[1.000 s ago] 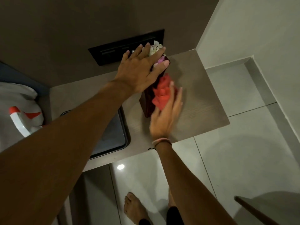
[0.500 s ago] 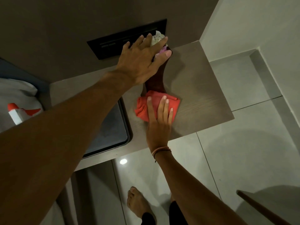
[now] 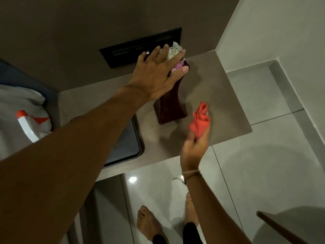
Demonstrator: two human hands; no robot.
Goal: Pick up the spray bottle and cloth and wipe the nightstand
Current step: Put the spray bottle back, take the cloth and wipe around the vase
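Head view: the left hand (image 3: 156, 76) lies spread over the top of a dark red vase (image 3: 169, 106) on the nightstand tabletop (image 3: 226, 106), its grip around the flowers (image 3: 173, 51). The right hand (image 3: 195, 148) has a closed grip on the bunched red cloth (image 3: 200, 120), raised beside the vase's base. The spray bottle (image 3: 28, 125) lies on white bedding (image 3: 15, 95), far left.

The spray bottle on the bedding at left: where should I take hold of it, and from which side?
Probably the white neck just under the orange trigger head of the white plastic spray bottle, coming from above. It lies on the pale bedding with the head facing up and the body hidden behind the left forearm. The left hand is on the dark red vase and the right hand holds the red cloth.
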